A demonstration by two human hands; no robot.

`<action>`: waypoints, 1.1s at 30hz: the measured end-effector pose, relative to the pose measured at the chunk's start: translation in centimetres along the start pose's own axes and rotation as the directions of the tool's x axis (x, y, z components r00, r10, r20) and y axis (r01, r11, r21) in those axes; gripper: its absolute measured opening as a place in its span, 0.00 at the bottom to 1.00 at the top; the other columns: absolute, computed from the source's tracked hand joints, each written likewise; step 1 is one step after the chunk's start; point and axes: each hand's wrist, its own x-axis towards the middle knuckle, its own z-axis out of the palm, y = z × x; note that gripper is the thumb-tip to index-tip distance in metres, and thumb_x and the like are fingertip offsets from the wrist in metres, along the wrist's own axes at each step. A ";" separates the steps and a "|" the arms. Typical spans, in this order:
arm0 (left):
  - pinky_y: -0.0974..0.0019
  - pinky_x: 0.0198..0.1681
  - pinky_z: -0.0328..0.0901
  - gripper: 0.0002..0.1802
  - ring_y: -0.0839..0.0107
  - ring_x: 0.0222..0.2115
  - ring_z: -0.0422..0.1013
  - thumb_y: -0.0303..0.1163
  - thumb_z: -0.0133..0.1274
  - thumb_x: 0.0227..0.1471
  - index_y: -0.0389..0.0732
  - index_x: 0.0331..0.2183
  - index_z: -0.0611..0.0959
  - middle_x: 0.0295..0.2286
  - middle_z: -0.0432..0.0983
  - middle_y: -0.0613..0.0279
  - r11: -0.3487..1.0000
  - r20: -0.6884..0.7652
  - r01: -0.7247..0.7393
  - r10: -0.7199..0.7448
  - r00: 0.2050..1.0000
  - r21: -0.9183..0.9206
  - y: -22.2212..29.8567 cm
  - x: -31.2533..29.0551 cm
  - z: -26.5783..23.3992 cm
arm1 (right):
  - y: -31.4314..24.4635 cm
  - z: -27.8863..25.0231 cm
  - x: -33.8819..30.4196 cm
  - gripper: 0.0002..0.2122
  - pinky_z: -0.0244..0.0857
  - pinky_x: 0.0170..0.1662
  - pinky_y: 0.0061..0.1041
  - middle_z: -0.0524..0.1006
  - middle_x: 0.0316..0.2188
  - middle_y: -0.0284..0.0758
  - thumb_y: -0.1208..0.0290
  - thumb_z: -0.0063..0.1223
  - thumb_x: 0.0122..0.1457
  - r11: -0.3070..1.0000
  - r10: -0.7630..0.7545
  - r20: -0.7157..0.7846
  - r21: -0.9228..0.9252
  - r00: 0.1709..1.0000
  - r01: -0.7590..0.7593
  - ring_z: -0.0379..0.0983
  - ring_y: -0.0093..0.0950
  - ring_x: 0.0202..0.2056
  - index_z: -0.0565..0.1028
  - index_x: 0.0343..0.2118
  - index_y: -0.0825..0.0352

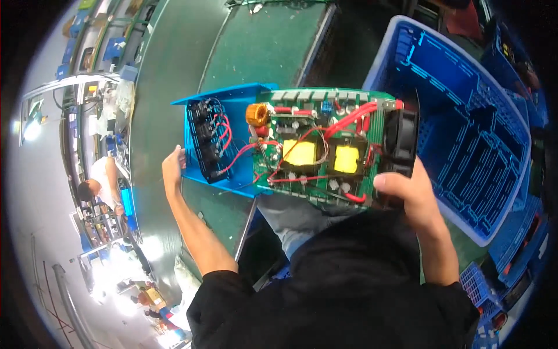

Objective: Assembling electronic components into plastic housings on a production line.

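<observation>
Between my hands is an opened inverter-like unit: a green circuit board (273, 168) lying partly over a blue metal casing (239, 104). My left hand (173, 166) grips the casing's left end, beside a black end panel (204, 139) wired with red leads. On the right my right hand (410, 189) holds the end with a black fan (403, 131), its thumb on top and its other fingers hidden underneath. Two yellow-wrapped transformers (300, 152), a copper coil (256, 114) and several red wires stand on the board. The unit is raised above the bench and my lap.
A large blue plastic bin (381, 64) stands right of the unit, with blue slotted pieces inside. Smaller blue baskets (479, 285) are at the lower right. A green work surface (267, 46) runs ahead and left. Another person (104, 177) is at the far left, near shelving.
</observation>
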 end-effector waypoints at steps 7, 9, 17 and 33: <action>0.75 0.25 0.57 0.28 0.81 0.20 0.62 0.51 0.47 0.57 0.32 0.31 0.83 0.21 0.71 0.71 0.993 0.129 -0.062 0.048 0.990 0.103 2.1 -2.0 2.0 | 1.9 1.1 2.8 0.26 0.66 0.46 0.26 0.73 0.41 0.35 0.72 0.60 0.48 0.998 -0.055 0.102 0.039 0.993 0.051 0.70 0.24 0.41 0.64 0.51 0.69; 0.73 0.30 0.60 0.38 0.79 0.22 0.66 0.61 0.38 0.57 0.31 0.35 0.82 0.24 0.75 0.66 1.000 0.117 0.006 -0.003 0.993 -0.023 0.7 -2.5 3.6 | 3.7 0.0 4.5 0.30 0.59 0.56 0.30 0.71 0.48 0.37 0.72 0.63 0.50 0.998 -0.054 0.173 0.041 0.983 0.048 0.67 0.26 0.49 0.60 0.54 0.69; 0.74 0.32 0.61 0.48 0.77 0.23 0.68 0.69 0.25 0.54 0.34 0.44 0.79 0.29 0.78 0.62 0.976 0.284 0.070 -0.009 0.959 -0.208 -0.2 -3.8 6.8 | 7.9 2.1 7.6 0.33 0.63 0.52 0.29 0.70 0.46 0.37 0.70 0.61 0.52 0.988 -0.133 0.232 0.102 0.963 0.112 0.68 0.26 0.46 0.53 0.56 0.70; 0.75 0.26 0.63 0.43 0.78 0.22 0.69 0.69 0.33 0.53 0.37 0.43 0.77 0.30 0.78 0.62 0.889 0.480 0.204 0.020 0.877 -0.410 2.0 -3.6 7.1 | 8.7 5.2 8.8 0.51 0.38 0.64 0.34 0.51 0.59 0.54 0.56 0.61 0.50 0.939 -0.243 0.118 -0.221 0.963 0.264 0.48 0.42 0.61 0.35 0.60 0.82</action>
